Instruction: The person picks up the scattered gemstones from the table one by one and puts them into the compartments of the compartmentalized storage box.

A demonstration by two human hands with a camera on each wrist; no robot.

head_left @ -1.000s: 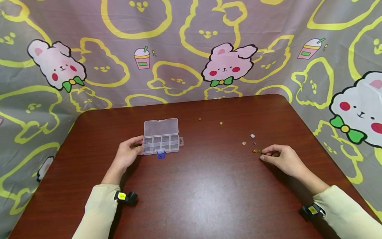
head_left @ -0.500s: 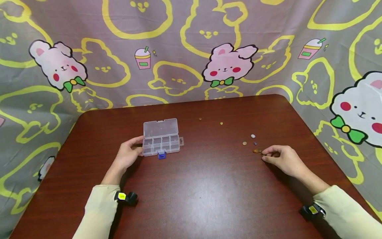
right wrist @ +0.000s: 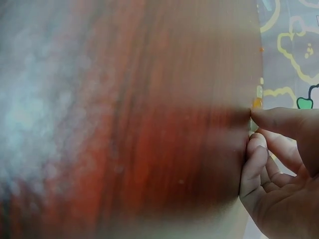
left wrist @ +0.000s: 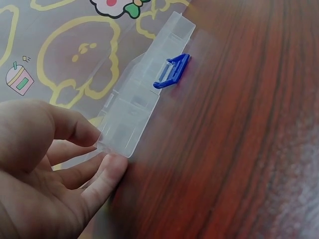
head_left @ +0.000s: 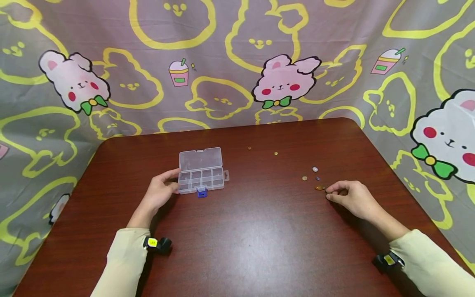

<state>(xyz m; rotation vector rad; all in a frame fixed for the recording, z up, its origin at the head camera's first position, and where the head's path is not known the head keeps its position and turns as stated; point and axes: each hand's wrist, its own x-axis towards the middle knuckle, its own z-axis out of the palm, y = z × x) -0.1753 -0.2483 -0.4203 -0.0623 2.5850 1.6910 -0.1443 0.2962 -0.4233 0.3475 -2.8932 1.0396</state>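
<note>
My left hand (head_left: 159,190) grips the left end of a clear plastic box (head_left: 200,180), thumb on the near side and fingers on the far side, as the left wrist view shows. The box rests on the reddish-brown counter (head_left: 252,247), left of the middle, its lid (head_left: 200,159) open toward the far side and two rows of compartments showing. A blue latch (head_left: 202,192) sits on its near edge, and a clear tab (head_left: 226,175) juts from its right end. Well apart from it, my right hand (head_left: 350,198) is low over the right part of the counter, thumb and forefinger brought nearly together. A greenish bit (right wrist: 253,124) shows between those tips in the right wrist view, but I cannot tell whether I am pinching it. Just beside my fingertips lie a small dark stone (head_left: 323,188) and an amber stone (head_left: 318,187), close together. Slightly farther off are a bluish stone (head_left: 317,178), a tan stone (head_left: 304,178) and a white stone (head_left: 315,169). A yellowish stone (head_left: 276,153) and a tiny brownish stone (head_left: 249,148) lie apart, toward the far edge, where a patterned cloth (head_left: 211,57) hangs behind the counter.
</note>
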